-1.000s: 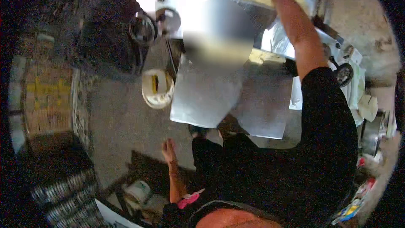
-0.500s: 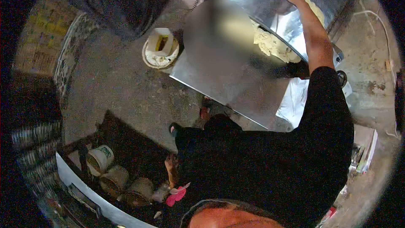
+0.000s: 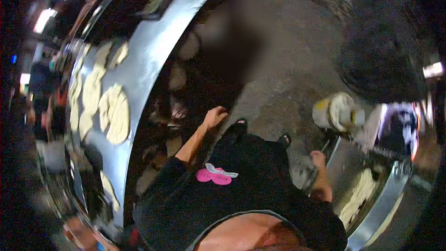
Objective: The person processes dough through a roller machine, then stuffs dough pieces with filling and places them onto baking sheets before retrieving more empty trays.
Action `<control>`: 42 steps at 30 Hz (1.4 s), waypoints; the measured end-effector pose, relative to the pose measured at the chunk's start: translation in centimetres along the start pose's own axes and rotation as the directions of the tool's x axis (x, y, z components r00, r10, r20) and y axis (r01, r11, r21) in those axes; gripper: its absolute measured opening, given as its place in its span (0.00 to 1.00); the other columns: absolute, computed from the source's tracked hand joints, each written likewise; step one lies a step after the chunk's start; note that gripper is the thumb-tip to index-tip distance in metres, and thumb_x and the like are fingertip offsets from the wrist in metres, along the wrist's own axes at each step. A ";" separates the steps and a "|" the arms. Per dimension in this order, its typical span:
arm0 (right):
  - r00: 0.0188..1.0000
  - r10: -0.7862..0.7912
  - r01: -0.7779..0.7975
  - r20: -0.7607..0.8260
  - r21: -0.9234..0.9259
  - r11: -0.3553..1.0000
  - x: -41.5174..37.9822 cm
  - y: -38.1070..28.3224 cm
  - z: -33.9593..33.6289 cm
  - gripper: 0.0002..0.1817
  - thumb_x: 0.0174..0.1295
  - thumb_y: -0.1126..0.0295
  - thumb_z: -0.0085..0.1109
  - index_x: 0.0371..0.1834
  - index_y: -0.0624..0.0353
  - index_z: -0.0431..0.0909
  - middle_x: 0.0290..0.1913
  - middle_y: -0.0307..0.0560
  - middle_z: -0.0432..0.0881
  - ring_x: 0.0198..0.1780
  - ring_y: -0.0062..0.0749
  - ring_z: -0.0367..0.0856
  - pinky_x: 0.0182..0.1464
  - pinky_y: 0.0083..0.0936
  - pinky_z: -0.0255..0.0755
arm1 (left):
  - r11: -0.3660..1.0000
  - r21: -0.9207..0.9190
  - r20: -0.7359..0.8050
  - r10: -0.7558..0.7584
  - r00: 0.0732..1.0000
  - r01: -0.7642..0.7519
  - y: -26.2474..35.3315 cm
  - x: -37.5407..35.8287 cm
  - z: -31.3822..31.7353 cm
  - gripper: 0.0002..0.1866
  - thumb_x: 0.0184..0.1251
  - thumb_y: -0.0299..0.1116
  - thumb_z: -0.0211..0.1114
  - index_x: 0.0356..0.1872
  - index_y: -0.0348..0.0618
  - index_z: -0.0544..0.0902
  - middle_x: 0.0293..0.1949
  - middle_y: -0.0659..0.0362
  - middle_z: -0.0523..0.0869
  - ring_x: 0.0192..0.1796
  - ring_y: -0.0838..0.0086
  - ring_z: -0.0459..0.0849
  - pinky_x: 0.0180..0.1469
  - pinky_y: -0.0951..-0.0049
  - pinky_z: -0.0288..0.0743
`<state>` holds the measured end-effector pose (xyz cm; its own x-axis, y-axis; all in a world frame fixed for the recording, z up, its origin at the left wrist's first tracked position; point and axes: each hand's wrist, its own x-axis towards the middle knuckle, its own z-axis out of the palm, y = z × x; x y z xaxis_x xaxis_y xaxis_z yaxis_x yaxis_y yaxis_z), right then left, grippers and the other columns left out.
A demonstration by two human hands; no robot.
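Observation:
My left hand (image 3: 215, 116) hangs in front of me with its fingers curled in and nothing in it, close to the dark side of a long metal counter (image 3: 148, 56). Flat rounds of pale dough (image 3: 116, 116) lie in a row on that counter. My right hand (image 3: 318, 159) is low on the right, at the near edge of a metal tray (image 3: 392, 190) that holds more dough (image 3: 357, 195). A blurred grey lump (image 3: 302, 173) sits right beside this hand; whether the fingers grip it is unclear.
A white bucket (image 3: 337, 111) stands on the concrete floor (image 3: 288, 65) to the right, next to a dark heap (image 3: 381, 65). People (image 3: 44, 102) stand beyond the counter at the far left. Sacks or bundles (image 3: 179, 79) sit under the counter.
My view has swung far round, away from the metal sheets. My right hand has come off the raised dough and dropped to the tray. My left hand has lifted forward.

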<state>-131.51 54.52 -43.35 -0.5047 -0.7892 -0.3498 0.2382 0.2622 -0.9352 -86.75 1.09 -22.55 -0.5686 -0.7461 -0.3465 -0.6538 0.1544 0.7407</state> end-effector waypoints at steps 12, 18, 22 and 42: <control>0.835 0.101 0.478 0.541 -0.804 0.353 35.4 -33.4 40.9 0.17 0.59 0.61 0.56 0.46 0.61 0.79 0.43 0.53 0.83 0.46 0.38 0.82 0.47 0.30 0.73 | 0.880 -0.473 -0.733 -0.361 0.577 -0.050 -2.4 -1.1 -21.3 0.11 0.62 0.34 0.60 0.37 0.37 0.82 0.29 0.59 0.84 0.35 0.78 0.80 0.39 0.77 0.73; 0.564 -0.005 0.702 0.826 -0.476 0.529 42.9 -45.9 58.9 0.17 0.63 0.64 0.54 0.52 0.59 0.76 0.50 0.50 0.80 0.49 0.36 0.79 0.49 0.29 0.72 | 0.878 -0.478 -0.849 -0.461 0.258 -0.002 -13.4 6.7 -37.9 0.15 0.59 0.36 0.62 0.43 0.38 0.82 0.36 0.55 0.84 0.40 0.71 0.80 0.45 0.73 0.71; 0.315 -0.216 0.837 0.924 -0.164 0.521 48.4 -50.6 69.0 0.16 0.61 0.65 0.55 0.50 0.61 0.76 0.48 0.55 0.79 0.49 0.45 0.79 0.50 0.32 0.72 | 0.843 -0.494 -0.847 -0.522 0.102 0.212 -24.2 11.8 -46.7 0.17 0.58 0.36 0.63 0.44 0.35 0.80 0.29 0.57 0.82 0.26 0.77 0.76 0.27 0.77 0.69; 0.053 0.259 0.346 0.964 -0.262 0.901 42.3 -50.0 91.2 0.20 0.64 0.66 0.54 0.54 0.67 0.72 0.38 0.43 0.81 0.37 0.25 0.78 0.42 0.22 0.71 | 0.565 -0.605 -0.741 -0.657 0.138 -0.561 -0.2 13.9 -38.1 0.31 0.58 0.23 0.63 0.62 0.36 0.61 0.37 0.53 0.79 0.38 0.73 0.79 0.40 0.75 0.77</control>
<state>-89.13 -42.60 -6.31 0.8350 -0.5096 -0.2077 -0.1772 0.1083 -0.9782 -75.52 -34.04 -5.58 0.7212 -0.6844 -0.1075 0.2518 0.1144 0.9610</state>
